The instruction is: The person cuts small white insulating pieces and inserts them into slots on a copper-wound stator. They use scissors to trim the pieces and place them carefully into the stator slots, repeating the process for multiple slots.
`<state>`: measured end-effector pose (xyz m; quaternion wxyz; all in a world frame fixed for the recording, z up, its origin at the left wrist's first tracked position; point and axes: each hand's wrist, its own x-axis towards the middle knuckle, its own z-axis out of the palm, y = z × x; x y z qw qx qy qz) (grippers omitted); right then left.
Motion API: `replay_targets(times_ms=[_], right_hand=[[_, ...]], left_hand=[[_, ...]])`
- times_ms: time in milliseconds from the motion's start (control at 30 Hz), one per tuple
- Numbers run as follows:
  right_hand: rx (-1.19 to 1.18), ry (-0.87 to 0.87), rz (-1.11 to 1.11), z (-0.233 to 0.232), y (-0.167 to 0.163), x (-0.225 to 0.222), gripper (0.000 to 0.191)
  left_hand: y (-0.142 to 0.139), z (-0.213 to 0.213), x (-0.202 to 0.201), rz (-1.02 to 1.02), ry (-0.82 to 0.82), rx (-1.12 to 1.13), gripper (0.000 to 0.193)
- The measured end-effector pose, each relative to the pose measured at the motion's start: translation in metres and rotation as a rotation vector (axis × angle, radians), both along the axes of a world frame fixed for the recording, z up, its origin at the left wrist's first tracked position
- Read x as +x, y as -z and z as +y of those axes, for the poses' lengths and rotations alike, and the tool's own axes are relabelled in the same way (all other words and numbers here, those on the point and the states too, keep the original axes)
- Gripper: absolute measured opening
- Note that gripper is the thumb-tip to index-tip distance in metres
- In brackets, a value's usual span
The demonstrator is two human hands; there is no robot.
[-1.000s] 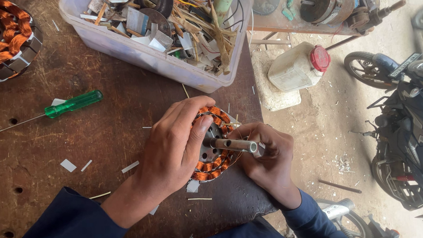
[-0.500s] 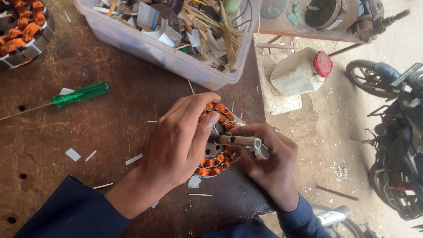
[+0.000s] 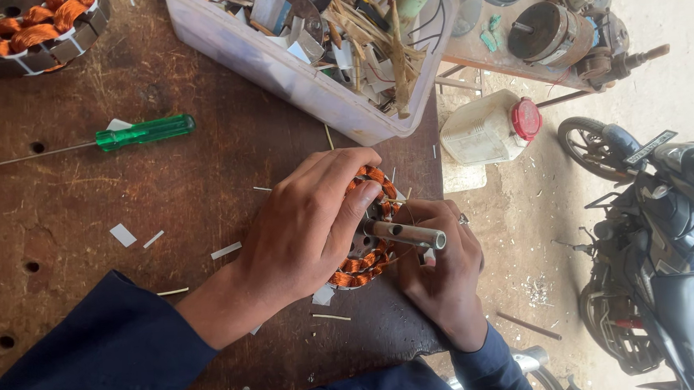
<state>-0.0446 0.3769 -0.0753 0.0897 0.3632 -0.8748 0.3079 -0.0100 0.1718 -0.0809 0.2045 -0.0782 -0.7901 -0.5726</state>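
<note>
On a scuffed brown desk (image 3: 165,189) strewn with paper scraps, by a dusty floor (image 3: 523,233), the left hand (image 3: 309,221) cups the stator (image 3: 366,249), fingers curled, while right hand (image 3: 442,273) fingers pinch its shaft (image 3: 408,234).

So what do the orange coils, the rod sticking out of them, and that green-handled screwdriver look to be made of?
The orange coils look like bare or varnished copper wire: shiny orange strands in bundles. The rod looks like steel, smooth and silvery with a bright glint. The screwdriver has a see-through green handle, probably plastic, and a thin grey metal shaft. The left hand covers much of the coils; the right hand steadies them.
</note>
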Motion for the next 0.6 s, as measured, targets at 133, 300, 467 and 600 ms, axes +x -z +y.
replay_targets(times_ms=[133, 300, 467, 600], right_hand=[[-0.008, 0.061, -0.094, 0.0019, 0.0009, 0.0000, 0.023], [-0.049, -0.021, -0.007, 0.0005, 0.0023, -0.0019, 0.030], [-0.032, 0.079, -0.082, -0.0016, 0.0027, -0.0011, 0.025], [-0.053, 0.051, -0.089, -0.0009, 0.0004, -0.0011, 0.025]], left_hand=[[0.0008, -0.0015, 0.0005, 0.010, -0.007, 0.015, 0.028], [0.0025, -0.0040, -0.0016, -0.005, -0.023, 0.023, 0.024], [0.0039, -0.0056, -0.0037, -0.057, -0.022, 0.020, 0.024], [0.0045, -0.0062, -0.0041, -0.053, -0.023, 0.027, 0.024]])
